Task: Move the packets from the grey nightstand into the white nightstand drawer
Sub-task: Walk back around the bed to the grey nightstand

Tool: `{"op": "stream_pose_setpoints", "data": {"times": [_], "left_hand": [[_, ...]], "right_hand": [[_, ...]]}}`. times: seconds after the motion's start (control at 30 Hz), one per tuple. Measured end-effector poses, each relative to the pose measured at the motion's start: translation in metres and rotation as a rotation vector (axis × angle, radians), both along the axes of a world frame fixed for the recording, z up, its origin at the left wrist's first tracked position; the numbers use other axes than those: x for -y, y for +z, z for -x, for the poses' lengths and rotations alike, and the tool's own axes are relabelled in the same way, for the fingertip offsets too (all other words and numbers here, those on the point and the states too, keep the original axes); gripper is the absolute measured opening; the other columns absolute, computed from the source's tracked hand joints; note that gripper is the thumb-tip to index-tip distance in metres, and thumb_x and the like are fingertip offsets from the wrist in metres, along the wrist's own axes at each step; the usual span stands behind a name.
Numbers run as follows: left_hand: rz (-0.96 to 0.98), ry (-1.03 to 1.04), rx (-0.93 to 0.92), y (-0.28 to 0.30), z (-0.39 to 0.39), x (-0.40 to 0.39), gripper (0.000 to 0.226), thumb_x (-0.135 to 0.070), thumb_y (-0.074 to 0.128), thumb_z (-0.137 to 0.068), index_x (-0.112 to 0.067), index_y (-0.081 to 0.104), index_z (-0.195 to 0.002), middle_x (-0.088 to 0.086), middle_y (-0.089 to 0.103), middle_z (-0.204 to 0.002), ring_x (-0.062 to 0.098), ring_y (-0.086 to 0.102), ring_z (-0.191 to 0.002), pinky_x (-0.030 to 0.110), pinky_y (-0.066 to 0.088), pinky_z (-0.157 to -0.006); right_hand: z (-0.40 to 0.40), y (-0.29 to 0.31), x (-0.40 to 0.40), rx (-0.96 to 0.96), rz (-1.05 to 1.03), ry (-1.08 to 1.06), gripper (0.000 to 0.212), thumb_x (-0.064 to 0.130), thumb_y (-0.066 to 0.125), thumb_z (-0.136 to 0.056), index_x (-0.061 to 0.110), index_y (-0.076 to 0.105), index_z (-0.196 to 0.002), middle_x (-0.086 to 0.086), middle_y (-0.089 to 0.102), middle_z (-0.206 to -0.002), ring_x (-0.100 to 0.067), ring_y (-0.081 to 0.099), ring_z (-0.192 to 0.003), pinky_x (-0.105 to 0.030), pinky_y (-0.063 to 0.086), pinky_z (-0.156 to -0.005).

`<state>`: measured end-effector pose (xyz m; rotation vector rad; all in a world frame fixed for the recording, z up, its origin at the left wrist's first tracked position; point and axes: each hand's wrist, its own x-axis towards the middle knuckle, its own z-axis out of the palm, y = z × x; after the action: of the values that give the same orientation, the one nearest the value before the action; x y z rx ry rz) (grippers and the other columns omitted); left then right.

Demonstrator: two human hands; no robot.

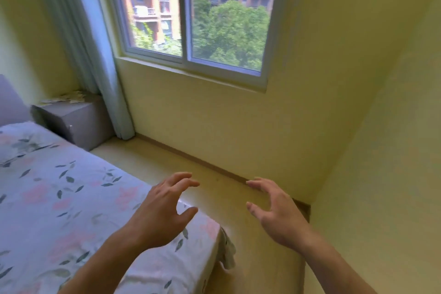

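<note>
The grey nightstand [78, 119] stands in the far left corner, between the bed and the curtain. Several pale packets [65, 98] lie scattered on its top. My left hand [164, 210] hovers over the foot corner of the bed, fingers spread and curled, holding nothing. My right hand [274, 210] hovers over the floor to its right, also spread and empty. Both hands are far from the nightstand. No white nightstand is in view.
A bed with a floral sheet [59, 198] fills the lower left. A strip of wooden floor [214, 186] runs between the bed and the yellow wall under the window [191, 19]. A pale curtain [95, 55] hangs beside the nightstand.
</note>
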<state>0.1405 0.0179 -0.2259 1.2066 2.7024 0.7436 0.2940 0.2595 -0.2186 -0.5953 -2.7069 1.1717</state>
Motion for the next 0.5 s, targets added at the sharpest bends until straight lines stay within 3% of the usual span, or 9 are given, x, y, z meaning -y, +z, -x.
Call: {"op": "stream_pose_setpoints", "data": {"times": [0.07,0.2,0.5], "left_hand": [[0.0,0.068,0.001,-0.002,0.023,-0.014,0.05,-0.051,0.063,-0.093,-0.048,0.045,-0.14,-0.03,0.029,-0.152,0.003,0.037,-0.136,0.022,0.027,-0.11],[0.008,0.166,0.006,-0.014,0.081,-0.05,0.05,-0.052,0.063,-0.093,-0.05,0.044,-0.138,-0.032,0.028,-0.151,0.002,0.035,-0.136,0.022,0.029,-0.112],[-0.019,0.183,0.021,-0.019,0.23,-0.189,0.052,-0.046,0.067,-0.091,-0.042,0.049,-0.139,-0.026,0.034,-0.15,0.005,0.039,-0.137,0.027,0.03,-0.112]], "right_hand": [[0.04,0.005,-0.024,-0.005,0.013,0.074,0.052,0.039,0.067,-0.095,0.046,0.046,-0.141,0.029,0.034,-0.153,0.0,0.032,-0.144,-0.04,0.032,-0.123],[0.113,0.003,-0.076,-0.018,-0.024,0.162,0.051,0.037,0.067,-0.095,0.042,0.049,-0.142,0.03,0.035,-0.152,0.005,0.033,-0.141,-0.03,0.028,-0.122],[0.242,0.014,-0.218,-0.015,-0.085,0.17,0.049,0.035,0.068,-0.096,0.042,0.05,-0.141,0.032,0.032,-0.152,0.008,0.031,-0.139,-0.025,0.025,-0.12]]}}
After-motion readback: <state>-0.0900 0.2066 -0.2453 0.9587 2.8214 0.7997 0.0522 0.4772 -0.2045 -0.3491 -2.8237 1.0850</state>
